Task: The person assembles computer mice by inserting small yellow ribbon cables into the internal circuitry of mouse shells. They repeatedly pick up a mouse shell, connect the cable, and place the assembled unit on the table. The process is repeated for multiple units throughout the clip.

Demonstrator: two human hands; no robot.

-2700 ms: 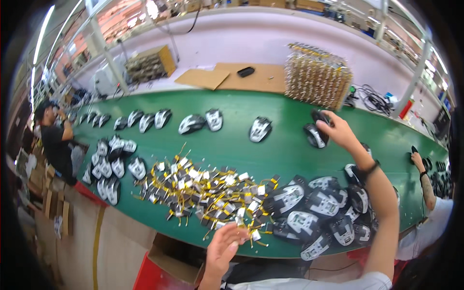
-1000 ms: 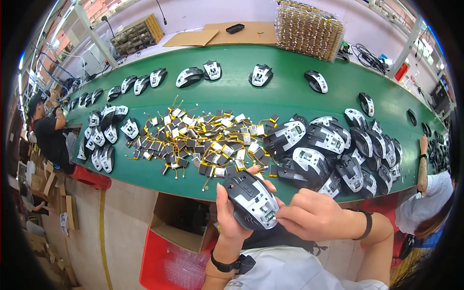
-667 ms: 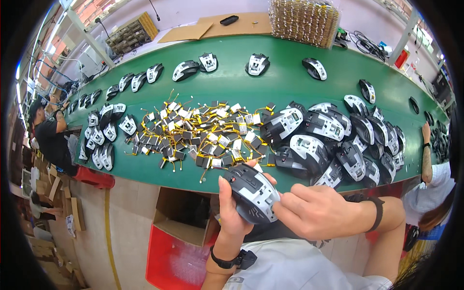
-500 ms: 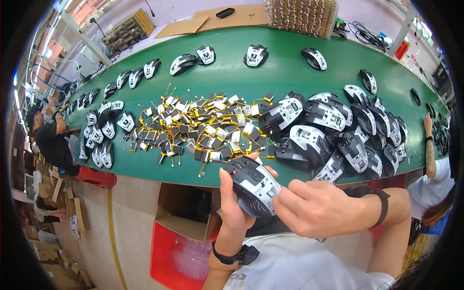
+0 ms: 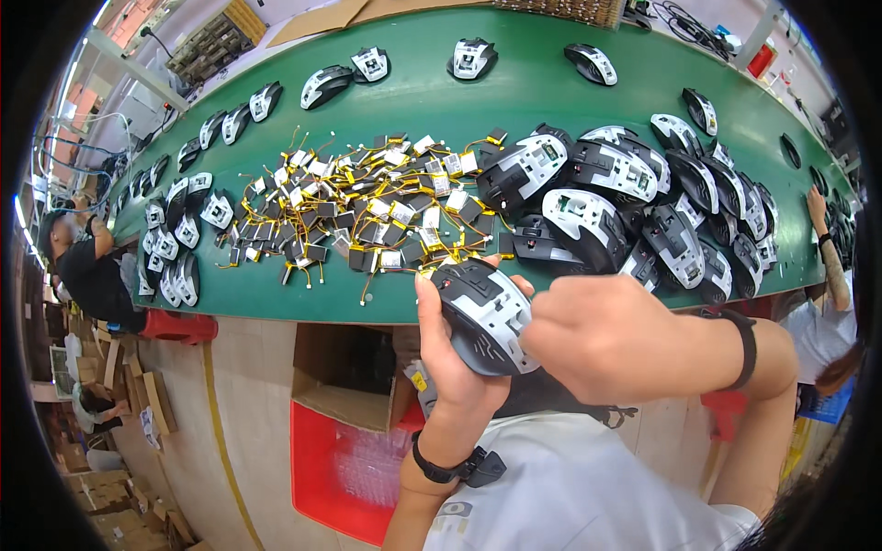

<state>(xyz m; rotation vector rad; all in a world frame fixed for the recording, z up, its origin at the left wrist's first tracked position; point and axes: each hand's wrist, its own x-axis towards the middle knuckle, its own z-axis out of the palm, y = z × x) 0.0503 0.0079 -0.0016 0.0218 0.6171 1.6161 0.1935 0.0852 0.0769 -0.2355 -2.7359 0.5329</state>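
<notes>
A black and white computer mouse (image 5: 480, 317), its top cover off, is held in my left hand (image 5: 450, 360) just in front of the table's near edge. My left thumb lies along one side and the fingertips show past the far side. My right hand (image 5: 611, 340) is closed, with its knuckles up, against the right edge of this mouse. Its fingertips are hidden, so I cannot tell what they pinch. Beyond my hands lies a heap of small battery packs (image 5: 377, 207) with yellow tape and thin wires. A pile of similar uncovered mice (image 5: 583, 220) lies to the right.
More mice (image 5: 186, 234) are grouped at the left of the green table (image 5: 413, 101), and a row runs along its far side. Below the near edge stand a cardboard box (image 5: 340, 404) and a red bin (image 5: 317, 477). Other people (image 5: 87, 266) work at both ends.
The view has tilted down, so the table sits higher in the picture. My right hand has turned its knuckles further over at the mouse's edge. The left hand keeps its hold.
</notes>
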